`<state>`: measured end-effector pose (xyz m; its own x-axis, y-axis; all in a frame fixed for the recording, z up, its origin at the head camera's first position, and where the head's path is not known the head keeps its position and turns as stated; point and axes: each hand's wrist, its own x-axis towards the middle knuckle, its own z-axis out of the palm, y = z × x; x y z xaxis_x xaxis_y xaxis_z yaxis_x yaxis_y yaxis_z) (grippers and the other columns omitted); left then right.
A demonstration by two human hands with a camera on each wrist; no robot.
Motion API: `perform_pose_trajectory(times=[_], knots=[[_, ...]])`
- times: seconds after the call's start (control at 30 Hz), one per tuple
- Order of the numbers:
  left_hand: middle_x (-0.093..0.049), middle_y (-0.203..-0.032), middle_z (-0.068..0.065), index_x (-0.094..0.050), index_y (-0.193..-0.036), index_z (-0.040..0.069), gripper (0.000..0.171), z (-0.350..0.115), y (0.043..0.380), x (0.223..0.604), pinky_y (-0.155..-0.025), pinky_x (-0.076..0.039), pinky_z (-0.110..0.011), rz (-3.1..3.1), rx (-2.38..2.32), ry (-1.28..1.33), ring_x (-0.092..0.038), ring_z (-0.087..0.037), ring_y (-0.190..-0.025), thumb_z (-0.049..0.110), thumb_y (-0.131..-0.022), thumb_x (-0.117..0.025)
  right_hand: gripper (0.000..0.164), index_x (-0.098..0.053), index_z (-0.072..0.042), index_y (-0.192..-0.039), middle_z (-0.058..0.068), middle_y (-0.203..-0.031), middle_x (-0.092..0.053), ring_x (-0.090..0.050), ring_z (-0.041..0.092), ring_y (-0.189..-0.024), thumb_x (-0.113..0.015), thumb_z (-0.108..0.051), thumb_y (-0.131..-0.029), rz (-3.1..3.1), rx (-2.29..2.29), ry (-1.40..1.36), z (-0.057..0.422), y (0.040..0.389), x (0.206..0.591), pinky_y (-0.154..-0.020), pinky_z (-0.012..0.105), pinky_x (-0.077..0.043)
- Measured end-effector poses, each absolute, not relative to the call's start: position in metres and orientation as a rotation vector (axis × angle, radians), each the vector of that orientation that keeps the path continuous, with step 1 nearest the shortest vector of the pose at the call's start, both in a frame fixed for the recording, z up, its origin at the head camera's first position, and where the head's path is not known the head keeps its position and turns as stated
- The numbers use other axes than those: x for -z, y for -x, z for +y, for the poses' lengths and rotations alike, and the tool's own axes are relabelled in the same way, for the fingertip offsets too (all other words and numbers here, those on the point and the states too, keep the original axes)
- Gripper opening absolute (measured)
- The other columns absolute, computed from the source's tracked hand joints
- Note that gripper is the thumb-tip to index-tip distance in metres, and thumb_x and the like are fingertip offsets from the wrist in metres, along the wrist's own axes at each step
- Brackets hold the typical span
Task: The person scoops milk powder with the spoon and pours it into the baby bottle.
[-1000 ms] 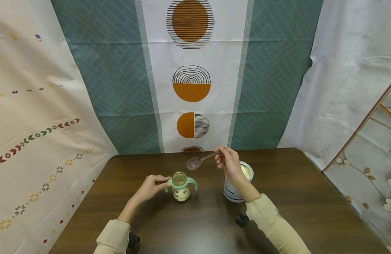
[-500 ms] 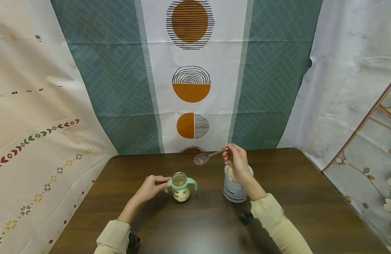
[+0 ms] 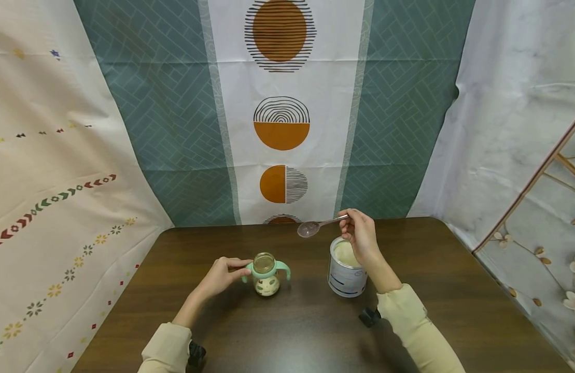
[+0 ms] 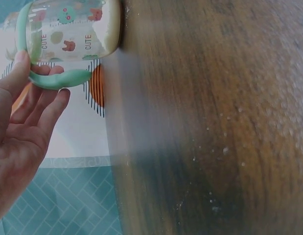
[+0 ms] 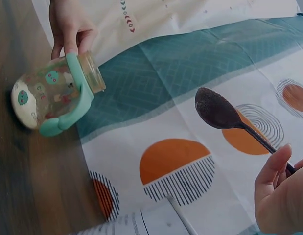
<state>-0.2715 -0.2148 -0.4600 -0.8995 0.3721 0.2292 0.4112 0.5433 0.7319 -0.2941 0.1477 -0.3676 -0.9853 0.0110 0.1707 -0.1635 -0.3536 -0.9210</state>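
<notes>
A clear baby bottle [image 3: 266, 285] with two mint-green handles stands uncapped on the table, pale powder at its bottom. My left hand [image 3: 226, 275] pinches its left handle [image 4: 60, 79] between thumb and fingers. In the air to the right, my right hand [image 3: 360, 237] holds a translucent spoon [image 3: 308, 229] by the end of its handle. The spoon's bowl looks bare apart from a thin powdery film in the right wrist view. Below the right hand stands an open tin [image 3: 345, 280] of pale yellow powder [image 3: 345, 254]; the hand partly hides its rim.
The dark wooden table [image 3: 287, 331] runs back to a patterned cloth [image 3: 390, 129] hanging behind it. Small white specks lie on the wood in the left wrist view. A black wrist camera [image 3: 369, 317] sits under the right forearm.
My right hand has moved right and slightly away with the spoon, from nearer the bottle to above the tin, exposing more of the tin. The left hand and bottle have stayed put.
</notes>
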Motion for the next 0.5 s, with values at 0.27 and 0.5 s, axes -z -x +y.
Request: perform_pose_trajectory(times=[0.27, 0.5], knots=[[-0.073, -0.109, -0.007, -0.07, -0.119, 0.008, 0.037, -0.216, 0.274, 0.462, -0.079, -0.054, -0.022, -2.697, 1.305, 0.697, -0.067, -0.025, -0.104, 0.029, -0.088, -0.069, 0.033, -0.062, -0.005, -0.085, -0.004, -0.063, -0.056, -0.049, 0.005, -0.053, -0.037, -0.015, -0.105, -1.684, -2.507, -0.175, 0.163, 0.295, 0.369, -0.047, 0.013, -0.04], [-0.073, -0.108, -0.007, -0.069, -0.12, 0.008, 0.038, -0.216, 0.274, 0.463, -0.079, -0.054, -0.023, -2.704, 1.305, 0.703, -0.067, -0.025, -0.104, 0.03, -0.088, -0.068, 0.035, -0.063, -0.009, -0.083, -0.004, -0.063, -0.055, -0.048, 0.004, -0.053, -0.037, -0.016, -0.105, -1.658, -2.501, -0.161, 0.174, 0.294, 0.372, -0.047, 0.013, -0.041]])
